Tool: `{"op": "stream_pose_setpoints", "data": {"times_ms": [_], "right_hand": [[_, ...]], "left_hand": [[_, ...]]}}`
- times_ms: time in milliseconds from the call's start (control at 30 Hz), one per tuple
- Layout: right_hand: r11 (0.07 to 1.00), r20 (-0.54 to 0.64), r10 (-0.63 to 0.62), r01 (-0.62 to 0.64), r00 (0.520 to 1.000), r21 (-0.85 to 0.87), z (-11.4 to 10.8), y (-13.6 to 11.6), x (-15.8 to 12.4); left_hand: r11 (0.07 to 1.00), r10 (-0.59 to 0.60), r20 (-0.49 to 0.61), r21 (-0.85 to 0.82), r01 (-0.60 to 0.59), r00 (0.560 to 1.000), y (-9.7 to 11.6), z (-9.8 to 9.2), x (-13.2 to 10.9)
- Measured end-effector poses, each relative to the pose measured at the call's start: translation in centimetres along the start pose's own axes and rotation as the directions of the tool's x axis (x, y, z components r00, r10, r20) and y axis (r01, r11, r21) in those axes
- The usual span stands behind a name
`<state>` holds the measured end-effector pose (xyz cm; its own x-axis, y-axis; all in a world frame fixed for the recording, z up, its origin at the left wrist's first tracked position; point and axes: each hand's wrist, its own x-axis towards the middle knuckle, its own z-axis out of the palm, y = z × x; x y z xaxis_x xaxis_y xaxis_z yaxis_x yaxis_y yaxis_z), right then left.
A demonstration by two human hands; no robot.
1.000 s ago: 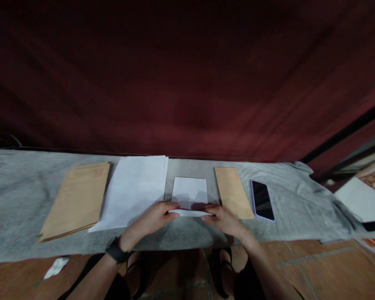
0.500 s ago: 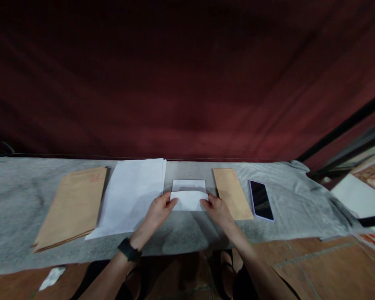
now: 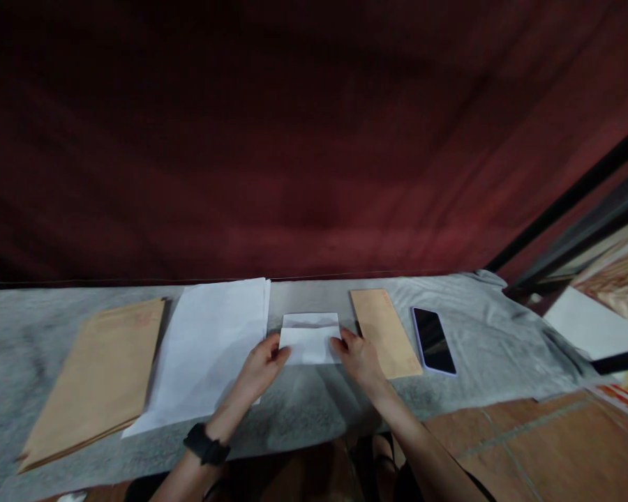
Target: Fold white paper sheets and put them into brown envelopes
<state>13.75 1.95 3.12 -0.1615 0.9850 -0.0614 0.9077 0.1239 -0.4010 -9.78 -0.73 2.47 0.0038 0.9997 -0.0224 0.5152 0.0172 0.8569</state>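
A white sheet of paper (image 3: pixel 310 338) lies folded on the grey cloth (image 3: pixel 492 348), its near part turned up over the far part. My left hand (image 3: pixel 262 366) pinches the left edge of the fold. My right hand (image 3: pixel 359 357) pinches the right edge. A black watch (image 3: pixel 206 444) sits on my left wrist. Both hands stay low on the cloth, with the sheet between them.
A stack of white paper (image 3: pixel 209 348) lies left of the fold, and a pile of brown envelopes (image 3: pixel 97 373) further left. One brown envelope (image 3: pixel 384 331) and a dark phone (image 3: pixel 433 339) lie to the right. A dark red curtain (image 3: pixel 293 139) hangs behind.
The near edge of the sheet has been lifted and folded away from me over the far part. Both hands moved forward with it. The view has tilted slightly.
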Motion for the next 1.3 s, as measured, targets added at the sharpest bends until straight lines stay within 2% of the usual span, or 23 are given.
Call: {"op": "stream_pose_setpoints", "data": {"times_ms": [100,233,400,500,700,933,1200,1300], "right_hand": [[0.999,0.019,0.036,-0.036,0.999,-0.015,0.0,-0.3,0.2],[0.994,0.019,0.088,-0.087,0.996,-0.063,0.2,-0.6,0.5],[0.985,0.001,0.099,-0.097,0.995,-0.142,0.7,-0.7,1.0],[0.979,-0.031,0.097,-0.101,0.995,-0.175,1.0,-0.9,1.2],[0.969,-0.11,0.11,-0.131,0.988,-0.208,1.3,-1.4,1.5],[0.959,-0.153,0.092,-0.128,0.984,-0.252,1.8,-1.5,1.5],[0.955,-0.157,0.071,-0.112,0.985,-0.274,1.5,-1.6,1.4],[0.955,-0.195,0.054,-0.108,0.979,-0.277,1.3,-1.8,1.1]], "left_hand": [[0.982,-0.019,-0.031,0.188,0.025,0.999,0.3,0.2,0.0],[0.882,-0.087,-0.054,0.459,0.102,0.995,1.6,0.7,0.2],[0.762,-0.162,-0.098,0.62,0.187,0.982,3.1,1.2,0.6],[0.732,-0.197,-0.112,0.644,0.222,0.974,3.3,1.4,0.9],[0.718,-0.172,-0.186,0.649,0.252,0.967,3.0,1.8,1.5],[0.703,-0.208,-0.216,0.644,0.3,0.954,3.8,2.0,1.6],[0.714,-0.252,-0.211,0.618,0.329,0.944,3.9,1.8,2.1],[0.715,-0.261,-0.205,0.616,0.332,0.943,3.9,1.7,2.2]]}}
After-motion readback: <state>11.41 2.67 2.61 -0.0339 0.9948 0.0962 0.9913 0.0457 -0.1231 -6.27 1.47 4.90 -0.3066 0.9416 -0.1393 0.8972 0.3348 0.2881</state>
